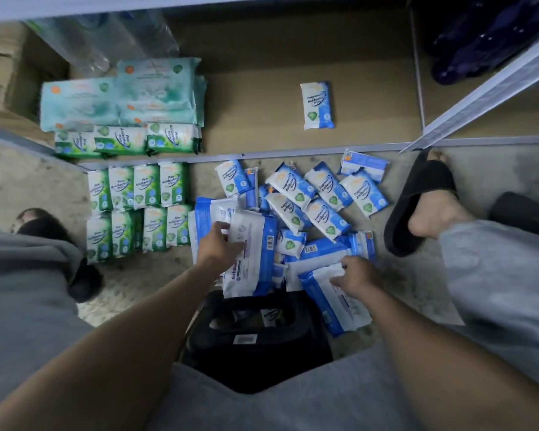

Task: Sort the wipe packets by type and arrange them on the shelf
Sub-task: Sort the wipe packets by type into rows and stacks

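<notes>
The left forearm (pixel 122 331) and right forearm (pixel 433 337), both bare, reach forward and down on either side of the black bin (pixel 255 346). The left one crosses the bin's left rim. Its wrist is straight, and the left hand (pixel 220 244) lies knuckles-up just beyond the bin, fingers curled over the edge of a white packet (pixel 252 237), gripping it. The right hand (pixel 353 276) sits beyond the bin's right corner, back of the hand up, fingers and thumb pinching the flap of a blue-edged packet (pixel 339 306). The left leg (pixel 28 290) and right leg (pixel 495 275), in grey trousers, spread wide of the bin. The right foot (pixel 430 213) is planted well beyond it, to the right.
</notes>
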`<state>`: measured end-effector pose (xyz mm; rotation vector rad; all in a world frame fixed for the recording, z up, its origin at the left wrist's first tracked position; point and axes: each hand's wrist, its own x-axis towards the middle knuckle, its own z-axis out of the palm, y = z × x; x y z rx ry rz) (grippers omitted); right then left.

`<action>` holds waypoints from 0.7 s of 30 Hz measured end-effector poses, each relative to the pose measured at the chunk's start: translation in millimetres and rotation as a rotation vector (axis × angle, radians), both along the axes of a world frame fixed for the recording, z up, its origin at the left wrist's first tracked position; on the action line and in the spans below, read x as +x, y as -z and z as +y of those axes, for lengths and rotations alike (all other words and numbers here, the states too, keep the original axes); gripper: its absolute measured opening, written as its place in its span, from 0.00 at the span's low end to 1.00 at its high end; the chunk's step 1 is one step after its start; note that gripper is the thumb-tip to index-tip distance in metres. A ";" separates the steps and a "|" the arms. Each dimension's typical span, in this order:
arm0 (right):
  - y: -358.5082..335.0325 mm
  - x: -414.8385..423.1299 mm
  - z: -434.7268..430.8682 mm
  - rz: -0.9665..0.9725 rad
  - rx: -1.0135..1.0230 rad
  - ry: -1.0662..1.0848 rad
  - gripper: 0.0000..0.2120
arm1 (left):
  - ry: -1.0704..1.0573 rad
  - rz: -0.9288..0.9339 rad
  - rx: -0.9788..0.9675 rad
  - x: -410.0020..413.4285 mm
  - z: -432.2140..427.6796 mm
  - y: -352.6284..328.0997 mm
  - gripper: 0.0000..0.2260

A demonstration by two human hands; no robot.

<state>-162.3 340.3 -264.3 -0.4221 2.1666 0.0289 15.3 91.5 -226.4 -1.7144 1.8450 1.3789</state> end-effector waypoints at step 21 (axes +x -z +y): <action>-65.0 -87.8 -45.9 -0.101 -0.636 0.906 0.04 | 0.087 0.023 -0.008 -20.2 -4.6 -17.7 0.06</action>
